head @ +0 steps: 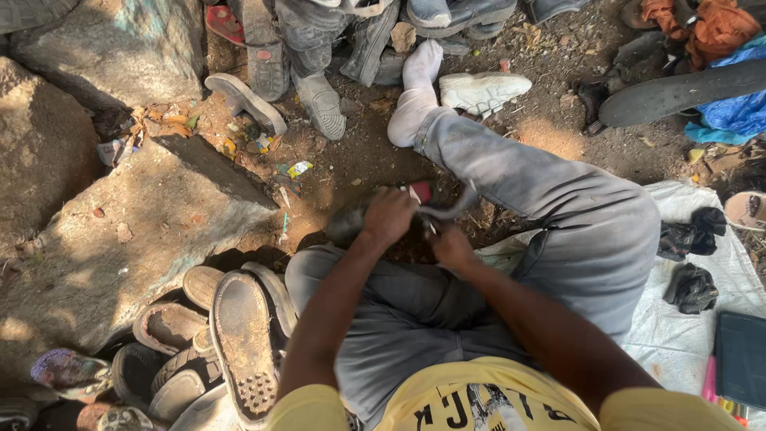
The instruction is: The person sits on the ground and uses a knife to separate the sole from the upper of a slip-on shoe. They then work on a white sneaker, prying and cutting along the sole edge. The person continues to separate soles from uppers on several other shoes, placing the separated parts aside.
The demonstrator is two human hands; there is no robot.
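A: Shoe [345,223], dark and blurred, sits just above the person's bent knee, clamped by the left hand [388,214].

B: And the right hand [452,247]?

A: Beside the shoe, closed on a thin curved strap [451,209]. Likely light and bendy; grip the firmer sole.

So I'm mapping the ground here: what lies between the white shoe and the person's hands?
In the head view, the outstretched grey-trousered leg with its white sock runs from the white shoe toward the left hand and right hand.
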